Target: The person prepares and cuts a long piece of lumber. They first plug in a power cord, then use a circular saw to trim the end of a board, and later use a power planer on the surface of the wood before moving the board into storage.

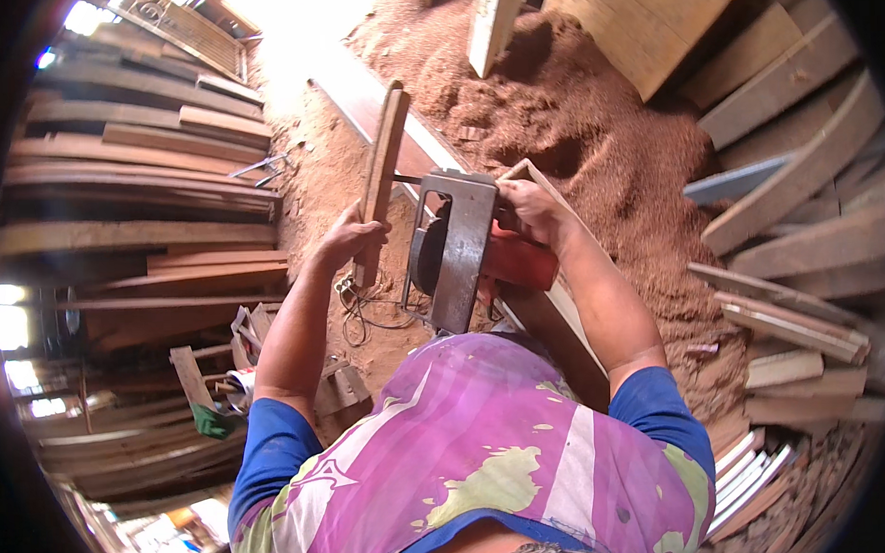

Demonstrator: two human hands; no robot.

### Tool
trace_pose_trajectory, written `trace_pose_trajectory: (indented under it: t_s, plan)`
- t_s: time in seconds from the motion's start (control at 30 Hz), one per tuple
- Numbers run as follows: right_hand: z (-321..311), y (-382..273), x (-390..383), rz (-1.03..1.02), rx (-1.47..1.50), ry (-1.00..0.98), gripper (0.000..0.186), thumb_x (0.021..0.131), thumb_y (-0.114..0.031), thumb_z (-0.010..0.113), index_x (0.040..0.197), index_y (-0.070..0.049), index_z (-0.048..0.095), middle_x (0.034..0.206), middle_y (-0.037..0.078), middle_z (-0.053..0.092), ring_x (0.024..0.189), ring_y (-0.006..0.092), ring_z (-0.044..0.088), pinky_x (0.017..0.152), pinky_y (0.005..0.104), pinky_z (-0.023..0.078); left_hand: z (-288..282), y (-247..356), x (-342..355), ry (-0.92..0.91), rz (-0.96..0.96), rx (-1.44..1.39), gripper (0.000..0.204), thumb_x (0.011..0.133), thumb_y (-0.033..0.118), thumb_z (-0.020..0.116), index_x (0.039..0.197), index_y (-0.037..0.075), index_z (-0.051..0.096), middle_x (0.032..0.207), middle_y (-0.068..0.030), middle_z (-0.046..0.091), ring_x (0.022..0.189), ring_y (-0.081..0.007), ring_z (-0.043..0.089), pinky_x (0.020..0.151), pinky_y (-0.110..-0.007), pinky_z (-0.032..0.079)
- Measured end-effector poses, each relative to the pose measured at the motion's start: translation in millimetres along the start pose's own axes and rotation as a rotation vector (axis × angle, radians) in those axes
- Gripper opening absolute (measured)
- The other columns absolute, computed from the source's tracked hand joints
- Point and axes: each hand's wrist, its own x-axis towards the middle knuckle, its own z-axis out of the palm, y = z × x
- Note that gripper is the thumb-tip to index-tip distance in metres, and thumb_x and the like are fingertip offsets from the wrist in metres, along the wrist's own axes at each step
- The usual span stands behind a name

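Note:
My left hand (349, 239) is wrapped round the lower part of a narrow wooden strip (387, 147), which stands nearly lengthwise in front of me. A thin metal rod (407, 179) runs between the strip and a circular saw (469, 246). That saw is tipped so its worn metal base plate faces up, with the dark round blade (428, 257) showing beside it. My right hand (538, 213) grips the saw at its far right side, above the red housing (522, 262); some of its fingers are hidden behind the saw.
Beneath the saw a long plank (356, 89) runs diagonally from far left to near right. A loose cord (366, 323) lies left of the saw. Sawdust (634, 192) is heaped on the right. Stacked boards (149, 233) line the left, and more timber (803, 264) leans at the right.

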Motion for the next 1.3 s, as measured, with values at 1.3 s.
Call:
trace_pose_trajectory:
  t_s: [1.3]
  plan:
    - [6.5, 2.2, -8.0, -0.452, -0.295, 0.024, 0.022, 0.076, -0.001, 0.076, 0.088, -0.006, 0.058, 0.091, 0.005, 0.068, 0.083, 0.0107, 0.064, 0.070, 0.0241, 0.049, 9.5, 9.5, 18.6, 0.143, 0.105, 0.002, 0.039, 0.081, 0.028, 0.072, 0.110, 0.009, 0.052, 0.077, -0.0023, 0.059, 0.063, -0.0092, 0.054, 0.048, -0.024, 0.043]
